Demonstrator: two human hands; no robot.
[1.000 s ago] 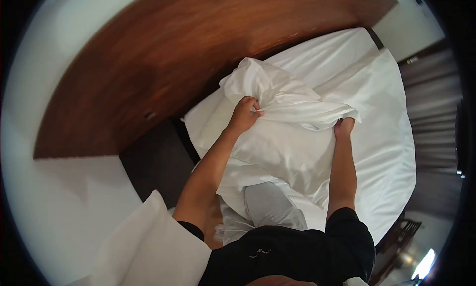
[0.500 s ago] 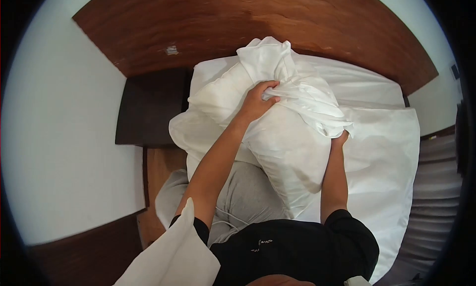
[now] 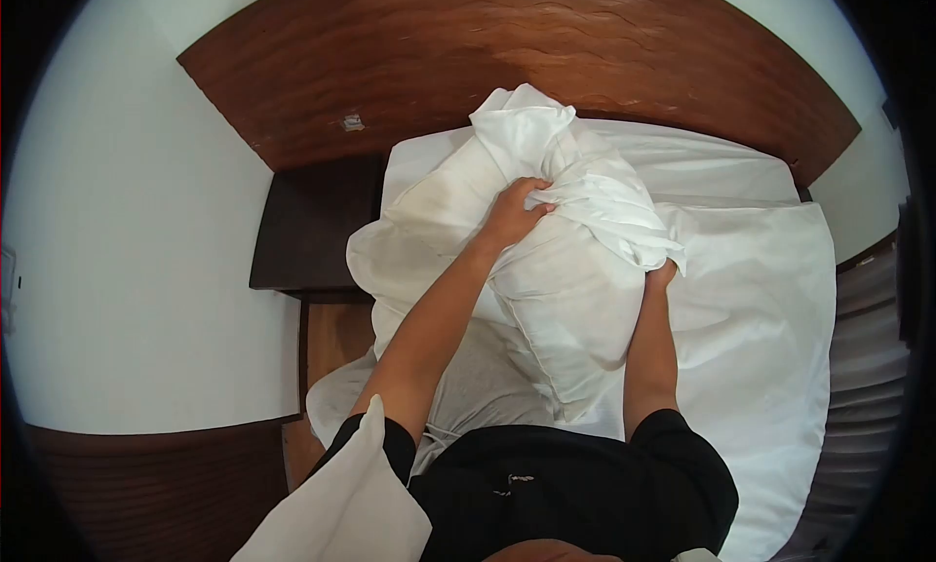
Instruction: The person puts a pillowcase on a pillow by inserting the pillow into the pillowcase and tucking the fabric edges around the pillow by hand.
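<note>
A white pillow (image 3: 575, 299) lies on the bed in front of me, partly covered by a bunched white cloth (image 3: 609, 206) that looks like a pillowcase. My left hand (image 3: 519, 211) is closed on a fold of this cloth near its middle. At the cloth's right end, my right hand (image 3: 661, 274) grips its edge, with the fingers mostly hidden underneath. Another pale, padded piece of bedding (image 3: 414, 235) spreads to the left of the pillow. More white fabric (image 3: 341, 503) hangs over my left upper arm.
The bed (image 3: 741, 318) has a wrinkled white sheet. Behind it stands a curved wooden headboard (image 3: 487, 45). A dark bedside table (image 3: 322, 221) is at the left, beside a white wall (image 3: 146, 270). Grey curtains (image 3: 863, 367) hang at the right.
The view has swung, levelling the headboard and bringing the bedside table into fuller view. The pillow now shows more below the cloth. Both hands have kept hold of the cloth.
</note>
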